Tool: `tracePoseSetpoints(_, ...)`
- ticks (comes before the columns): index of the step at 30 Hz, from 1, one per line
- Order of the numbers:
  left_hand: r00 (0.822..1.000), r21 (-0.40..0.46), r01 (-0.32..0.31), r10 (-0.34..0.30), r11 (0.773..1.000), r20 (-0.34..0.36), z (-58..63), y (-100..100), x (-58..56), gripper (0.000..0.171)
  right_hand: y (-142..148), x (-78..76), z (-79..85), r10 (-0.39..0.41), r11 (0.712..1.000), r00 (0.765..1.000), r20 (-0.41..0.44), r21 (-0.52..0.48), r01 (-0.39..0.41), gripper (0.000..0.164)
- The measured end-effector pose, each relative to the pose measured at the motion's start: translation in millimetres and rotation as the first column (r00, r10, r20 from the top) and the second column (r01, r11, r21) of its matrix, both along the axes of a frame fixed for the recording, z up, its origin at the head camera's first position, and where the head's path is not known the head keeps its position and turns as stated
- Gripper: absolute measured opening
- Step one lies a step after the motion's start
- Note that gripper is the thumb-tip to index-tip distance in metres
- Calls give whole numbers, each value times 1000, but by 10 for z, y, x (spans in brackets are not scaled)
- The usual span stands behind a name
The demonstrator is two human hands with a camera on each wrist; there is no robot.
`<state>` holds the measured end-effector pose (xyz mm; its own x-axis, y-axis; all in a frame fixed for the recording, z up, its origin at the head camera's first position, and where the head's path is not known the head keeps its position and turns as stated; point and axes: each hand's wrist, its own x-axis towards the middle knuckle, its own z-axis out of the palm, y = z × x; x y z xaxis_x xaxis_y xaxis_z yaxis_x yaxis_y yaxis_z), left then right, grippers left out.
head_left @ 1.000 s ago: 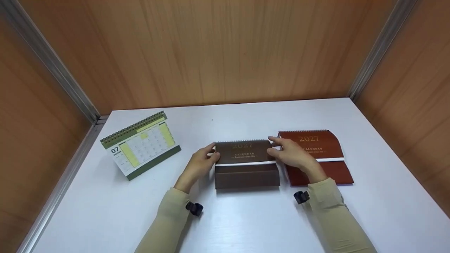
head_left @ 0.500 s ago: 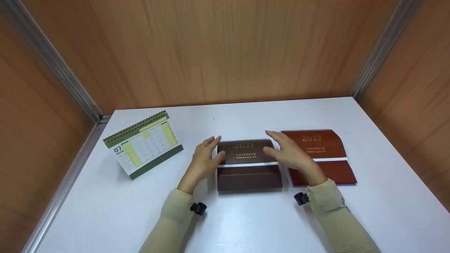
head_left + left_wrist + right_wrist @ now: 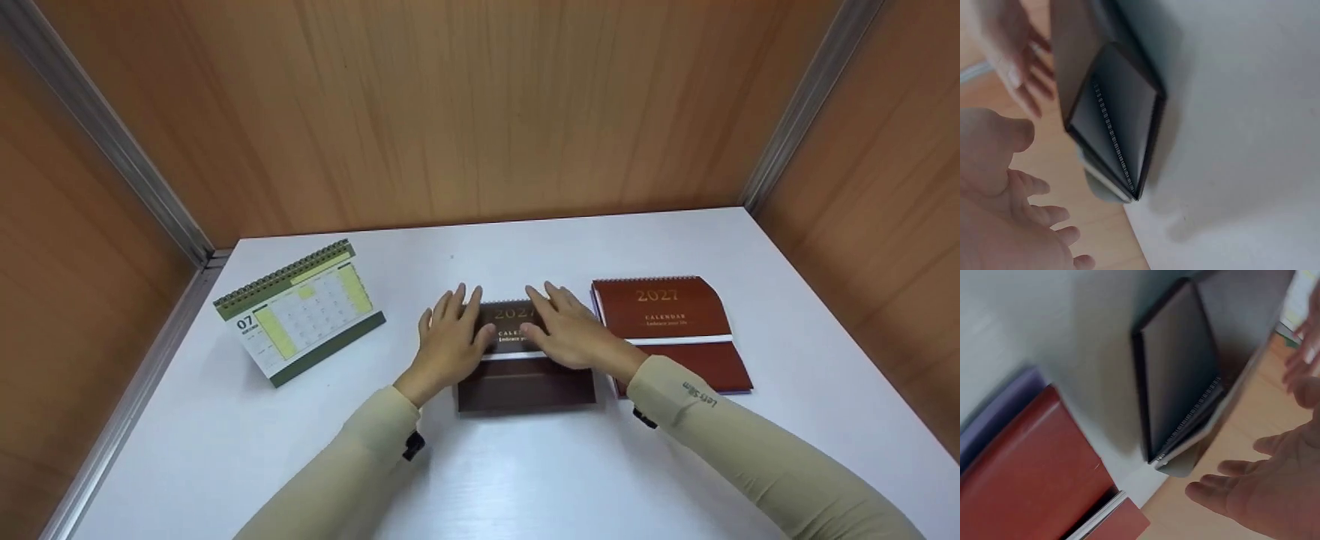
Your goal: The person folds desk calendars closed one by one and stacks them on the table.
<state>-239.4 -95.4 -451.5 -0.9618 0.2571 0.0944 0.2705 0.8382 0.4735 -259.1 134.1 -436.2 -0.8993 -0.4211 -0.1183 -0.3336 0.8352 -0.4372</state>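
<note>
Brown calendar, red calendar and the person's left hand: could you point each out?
Brown calendar (image 3: 526, 386), head view: on the panel below its white band.
Red calendar (image 3: 666, 309), head view: on the cover above its white band.
Left hand (image 3: 448, 343), head view: on its back.

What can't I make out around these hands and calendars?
Brown calendar: head view, right hand hides the end of its lettering.
Green calendar: head view, date figures too small.
Red calendar: right wrist view, left and bottom edges cut it off.
Left hand: right wrist view, right edge cuts it off.
</note>
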Motion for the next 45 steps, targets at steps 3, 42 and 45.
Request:
tracePoseSetpoints(3, 999, -58, 14, -12, 998, 34, -48, 61, -18, 67, -70, -23, -67, -5, 998, 1000, -28, 67, 7, 73)
tracePoseSetpoints(42, 968, -228, 86, -27, 970, 249, -296, 198, 53, 69, -233, 91, -462, -93, 980, 995, 29, 179, 87, 76)
tracePoseSetpoints(45, 967, -252, 89, -23, 964, 253, -377, 201, 13, 71, -234, 95, -477, -87, 979, 996, 28, 185, 80, 76)
